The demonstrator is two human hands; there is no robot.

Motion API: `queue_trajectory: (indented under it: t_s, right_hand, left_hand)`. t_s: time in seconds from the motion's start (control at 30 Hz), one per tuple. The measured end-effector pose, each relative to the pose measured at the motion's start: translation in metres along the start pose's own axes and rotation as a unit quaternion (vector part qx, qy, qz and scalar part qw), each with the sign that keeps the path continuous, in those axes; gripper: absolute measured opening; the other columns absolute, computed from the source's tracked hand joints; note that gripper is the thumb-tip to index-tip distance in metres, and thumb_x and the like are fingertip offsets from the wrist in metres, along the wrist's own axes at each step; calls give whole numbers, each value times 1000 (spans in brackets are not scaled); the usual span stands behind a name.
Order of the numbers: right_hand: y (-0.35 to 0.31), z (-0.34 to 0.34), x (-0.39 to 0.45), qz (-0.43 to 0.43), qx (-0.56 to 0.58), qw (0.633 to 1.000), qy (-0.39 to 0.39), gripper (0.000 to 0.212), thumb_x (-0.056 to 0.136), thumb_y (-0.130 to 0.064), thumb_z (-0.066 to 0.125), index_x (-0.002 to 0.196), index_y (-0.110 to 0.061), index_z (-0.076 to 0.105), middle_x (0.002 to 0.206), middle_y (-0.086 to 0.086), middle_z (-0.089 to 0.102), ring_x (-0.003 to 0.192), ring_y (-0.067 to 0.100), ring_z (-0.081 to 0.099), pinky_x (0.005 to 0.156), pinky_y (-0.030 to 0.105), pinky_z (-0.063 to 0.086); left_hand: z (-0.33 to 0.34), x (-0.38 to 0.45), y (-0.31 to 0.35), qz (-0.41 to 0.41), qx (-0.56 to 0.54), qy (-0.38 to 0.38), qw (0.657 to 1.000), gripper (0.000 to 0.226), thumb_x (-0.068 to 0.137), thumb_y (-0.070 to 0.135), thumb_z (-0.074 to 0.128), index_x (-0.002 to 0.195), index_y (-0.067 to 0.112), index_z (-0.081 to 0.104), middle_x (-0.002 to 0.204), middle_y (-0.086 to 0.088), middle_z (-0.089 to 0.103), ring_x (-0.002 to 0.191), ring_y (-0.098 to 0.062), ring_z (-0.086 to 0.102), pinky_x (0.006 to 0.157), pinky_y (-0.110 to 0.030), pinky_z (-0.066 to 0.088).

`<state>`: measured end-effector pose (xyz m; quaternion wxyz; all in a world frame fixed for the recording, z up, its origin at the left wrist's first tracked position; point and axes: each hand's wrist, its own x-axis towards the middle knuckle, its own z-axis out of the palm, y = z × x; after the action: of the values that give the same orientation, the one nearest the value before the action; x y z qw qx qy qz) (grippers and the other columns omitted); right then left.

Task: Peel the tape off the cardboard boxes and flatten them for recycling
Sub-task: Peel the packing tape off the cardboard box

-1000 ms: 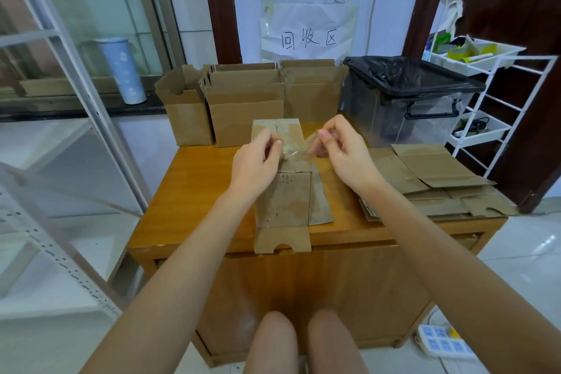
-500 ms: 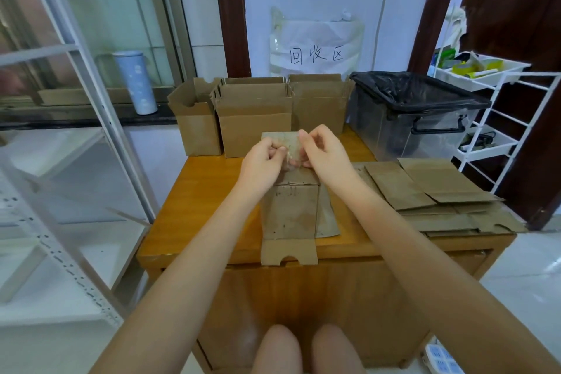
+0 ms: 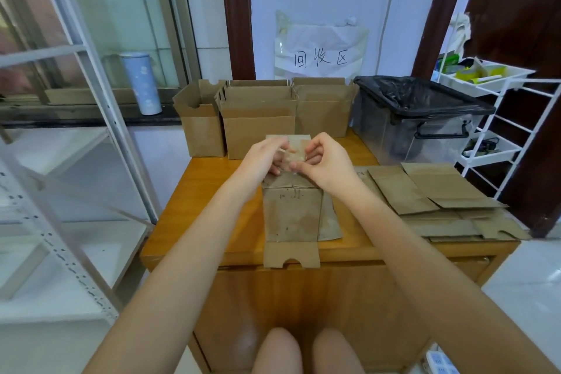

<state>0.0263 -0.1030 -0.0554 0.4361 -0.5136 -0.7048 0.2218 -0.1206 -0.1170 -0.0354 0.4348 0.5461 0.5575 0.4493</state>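
A flattened cardboard box [image 3: 292, 215] lies lengthwise in the middle of the wooden table [image 3: 206, 191], its near flap hanging over the front edge. Above its far end, my left hand [image 3: 264, 156] and my right hand [image 3: 326, 161] meet. Both pinch a crumpled piece of clear tape [image 3: 292, 158] between their fingertips. Three open, upright cardboard boxes [image 3: 258, 124] stand in a row at the table's far edge. A stack of flattened boxes [image 3: 437, 200] lies on the right side of the table.
A clear bin lined with a black bag [image 3: 425, 118] stands at the back right. A white wire rack [image 3: 501, 118] holds odds and ends on the far right. White metal shelving [image 3: 60, 191] fills the left. My knees [image 3: 306, 352] are under the front edge.
My hands have drawn together from apart, bunching the tape between them. The view has tilted upward a little, so the table sits lower in frame.
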Motion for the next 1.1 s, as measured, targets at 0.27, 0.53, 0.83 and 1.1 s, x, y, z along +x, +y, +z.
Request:
queue_trajectory:
  t_s: [0.27,0.53,0.83,1.1]
  right_hand:
    - [-3,2,-1,-24,-13,1000,-4,35,76,-21,75,84,-20,41,73,-6,55,67,15,55,71,41,54]
    - [-1,-31,1,13,89,977,-193,48,70,-8,82,110,-10,55,101,5,65,86,8,64,74,13,52]
    - [-1,-22,10,-36,-33,979,-197,41,76,-36,77,110,-14,67,97,-4,69,86,2,63,75,14,47]
    - [-12,-17,13,13,45,983,-179,43,95,-46,47,117,-12,63,98,4,72,81,8,65,78,22,54]
  left_hand:
    - [-9,-2,-5,78,44,-64,994,1,89,21,66,90,21,65,85,5,70,83,-11,62,73,-21,45]
    - [-12,-4,-5,87,53,-61,993,19,87,4,65,104,12,64,86,0,71,80,-7,67,75,-18,52]
    - [-3,-4,3,197,217,3,956,27,84,5,69,102,25,64,90,7,69,88,-12,62,78,-22,49]
    - [-5,2,9,254,302,50,917,16,85,10,68,86,26,66,84,10,63,86,-12,59,84,-36,52]
